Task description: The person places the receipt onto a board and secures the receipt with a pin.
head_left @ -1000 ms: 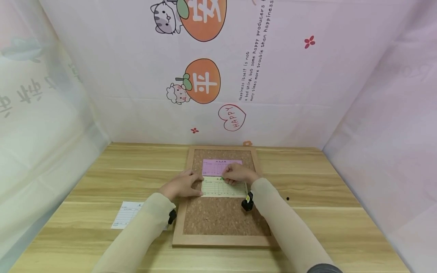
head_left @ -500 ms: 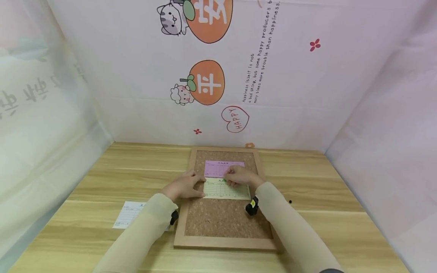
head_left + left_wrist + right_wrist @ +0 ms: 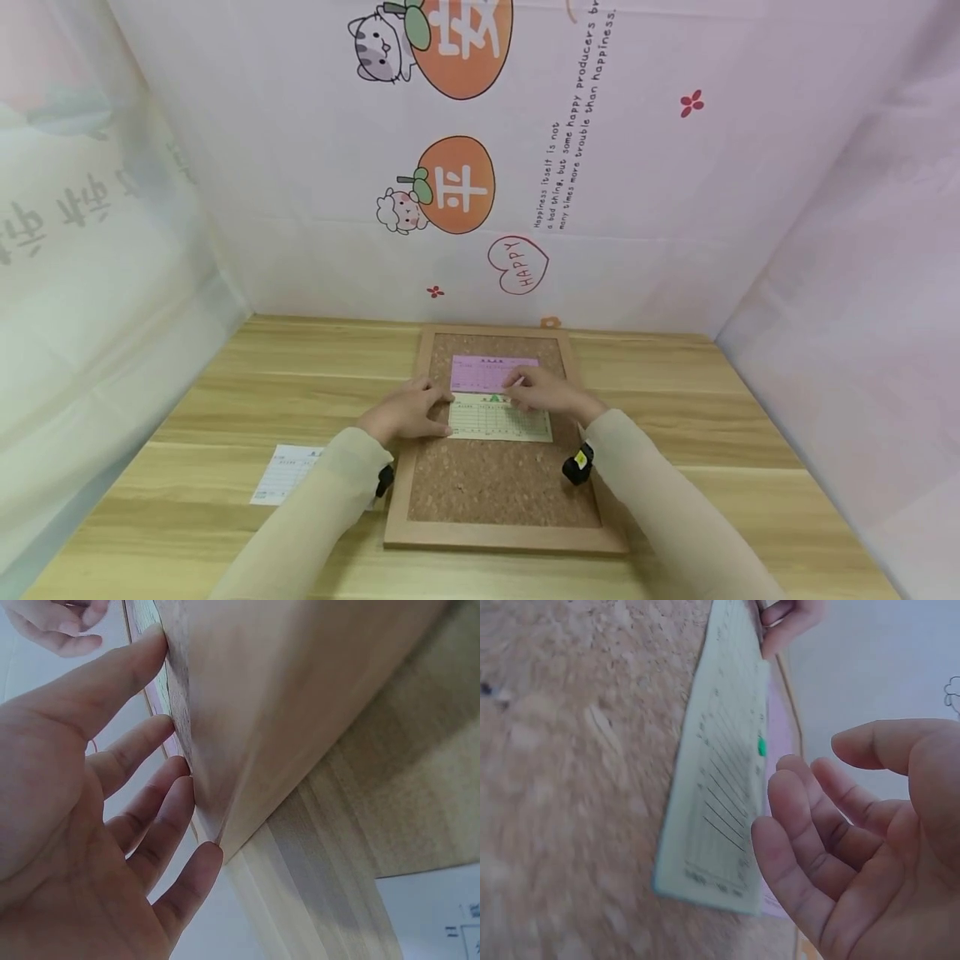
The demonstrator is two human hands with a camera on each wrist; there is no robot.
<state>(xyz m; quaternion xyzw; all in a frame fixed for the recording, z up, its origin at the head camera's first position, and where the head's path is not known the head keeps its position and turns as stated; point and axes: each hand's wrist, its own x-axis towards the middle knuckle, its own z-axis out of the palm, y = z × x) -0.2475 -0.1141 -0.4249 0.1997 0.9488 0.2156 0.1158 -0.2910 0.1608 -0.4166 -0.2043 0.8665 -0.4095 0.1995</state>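
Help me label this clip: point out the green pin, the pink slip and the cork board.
green pin (image 3: 762, 746), right wrist view, on its head.
pink slip (image 3: 483, 375), head view, on its bare left half.
cork board (image 3: 495, 487), head view, on the bare cork below the slips.

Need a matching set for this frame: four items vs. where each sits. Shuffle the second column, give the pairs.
Things:
1. pink slip
2. pale green slip
3. white sheet
4. green pin

Places:
a. on the table, left of the cork board
b. at the top edge of the pale green slip
c. farthest up the cork board
d. mid-board, left hand at its left edge

Pairs: 1-c, 2-d, 3-a, 4-b
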